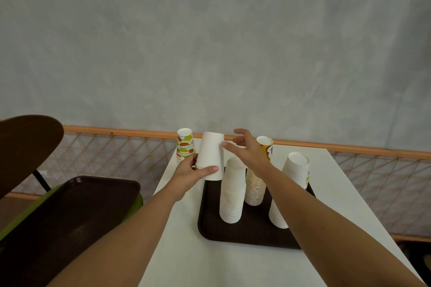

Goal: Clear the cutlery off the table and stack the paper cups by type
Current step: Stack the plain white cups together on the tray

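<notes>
A mottled grey wall (pixel 210 42) fills the upper view. An orange rail (pixel 116 131) tops a lattice fence (pixel 105 158) behind the white table (pixel 210 263). A green-seated chair (pixel 23 147) stands left.

five upturned paper-cup stacks: three plain, left white stack (pixel 211 154), middle white stack (pixel 233 193), right white stack (pixel 296 168), plus one yellow-printed stack (pixel 254 191) and one green-and-red-printed stack (pixel 184 144). two dark trays: table tray (pixel 245 233), side tray (pixel 70 212). one white table (pixel 186 251).
</notes>
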A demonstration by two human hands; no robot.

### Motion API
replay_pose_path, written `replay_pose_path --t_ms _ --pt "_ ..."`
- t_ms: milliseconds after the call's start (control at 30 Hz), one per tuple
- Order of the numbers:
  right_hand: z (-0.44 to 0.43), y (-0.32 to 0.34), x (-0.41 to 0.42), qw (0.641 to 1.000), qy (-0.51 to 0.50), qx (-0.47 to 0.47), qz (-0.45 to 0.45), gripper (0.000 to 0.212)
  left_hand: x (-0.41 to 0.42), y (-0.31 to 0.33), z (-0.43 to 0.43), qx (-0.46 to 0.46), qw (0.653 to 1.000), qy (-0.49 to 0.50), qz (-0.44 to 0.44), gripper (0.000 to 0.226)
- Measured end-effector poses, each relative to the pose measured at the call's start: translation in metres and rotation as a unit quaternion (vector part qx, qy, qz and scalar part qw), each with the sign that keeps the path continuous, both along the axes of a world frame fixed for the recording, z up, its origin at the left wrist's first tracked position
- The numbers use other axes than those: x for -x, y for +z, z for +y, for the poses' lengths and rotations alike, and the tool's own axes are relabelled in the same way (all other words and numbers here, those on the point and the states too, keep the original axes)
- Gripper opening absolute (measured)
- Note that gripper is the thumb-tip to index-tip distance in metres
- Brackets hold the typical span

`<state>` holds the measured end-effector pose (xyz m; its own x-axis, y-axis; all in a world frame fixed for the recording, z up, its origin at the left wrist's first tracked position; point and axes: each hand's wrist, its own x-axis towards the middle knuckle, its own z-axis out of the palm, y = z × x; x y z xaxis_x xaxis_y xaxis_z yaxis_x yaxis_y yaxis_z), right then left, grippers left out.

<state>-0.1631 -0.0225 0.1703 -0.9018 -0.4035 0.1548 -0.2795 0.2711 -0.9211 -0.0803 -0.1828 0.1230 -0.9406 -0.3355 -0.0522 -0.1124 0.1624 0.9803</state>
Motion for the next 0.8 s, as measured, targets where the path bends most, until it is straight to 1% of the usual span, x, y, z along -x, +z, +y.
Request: replay_pose_path --t_ms 100,200,233,300,467,500,567,633,700,800 --pt "-0.004 0.01 -0.002 0.996 0.063 -0.048 -0.035 0.065 0.007 0.012 0.009 -0.006 0.999 -0.003 0.031 0.073" --pt "-0.005 0.015 -0.003 0.99 0.106 -0.059 -0.067 0.06 0.014 0.023 0.02 -0.01 0.998 -0.006 0.06 0.078" --pt "-0.005 0.015 -0.001 0.99 0.11 -0.052 -0.076 0.06 0.016 0.025 0.023 -0.01 0.998 -0.004 0.065 0.073" --pt "-0.002 0.016 0.002 0.99 0.103 -0.041 -0.083 0.062 0.02 0.029 0.029 -0.003 0.998 -0.001 0.069 0.062" --pt "0.01 0.017 0.008 0.995 0.076 -0.013 -0.058 0.06 0.029 0.031 0.04 0.021 0.998 -0.025 0.059 0.066" --pt "0.013 0.015 0.009 0.996 0.065 -0.006 -0.054 0.06 0.03 0.031 0.042 0.023 0.998 -0.037 0.048 0.064" --pt "0.016 0.01 0.012 0.998 0.043 0.012 -0.052 0.063 0.031 0.032 0.043 -0.003 0.998 -0.048 0.034 0.053" --pt "0.018 0.004 0.014 0.998 0.018 0.024 -0.056 0.067 0.033 0.029 0.041 -0.037 0.999 -0.014 0.024 0.045" --pt "0.02 -0.004 0.016 0.998 0.004 0.012 -0.058 0.07 0.034 0.022 0.038 -0.041 0.998 0.038 0.018 0.037" --pt "0.021 -0.018 0.017 0.998 0.005 -0.01 -0.067 0.073 0.032 0.014 0.037 -0.043 0.996 0.078 0.021 0.031"
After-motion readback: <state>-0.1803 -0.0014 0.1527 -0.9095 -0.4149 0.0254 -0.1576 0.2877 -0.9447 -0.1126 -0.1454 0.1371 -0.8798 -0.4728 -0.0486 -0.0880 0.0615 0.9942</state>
